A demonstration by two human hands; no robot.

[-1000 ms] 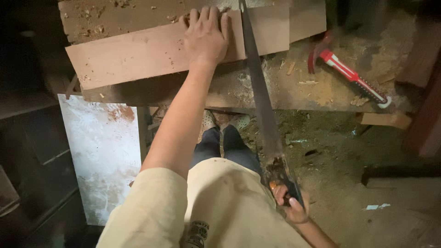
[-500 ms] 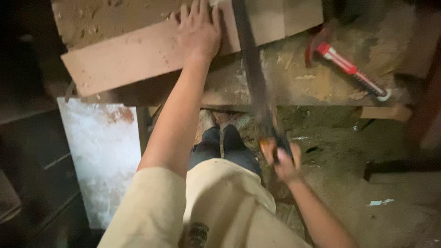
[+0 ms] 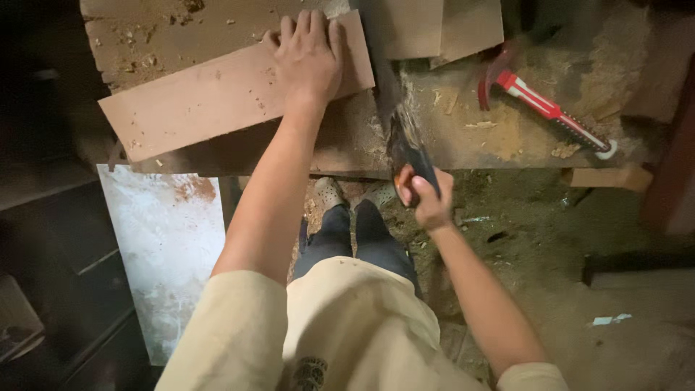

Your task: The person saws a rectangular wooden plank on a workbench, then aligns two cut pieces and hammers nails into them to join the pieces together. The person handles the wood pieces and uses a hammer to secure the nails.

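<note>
Sawdust everywhere on the rough wooden workbench (image 3: 507, 137). Left hand (image 3: 310, 54) lies spread flat, fingers apart, on the long reddish-brown wooden board (image 3: 210, 98), pinning it steady beside the cut. Right hand (image 3: 427, 197) is clenched round the grip of the dark-bladed handsaw (image 3: 394, 108), its blade at the board's right end. Off to the right, clear of both hands, rests a red-handled claw hammer (image 3: 550, 112).
</note>
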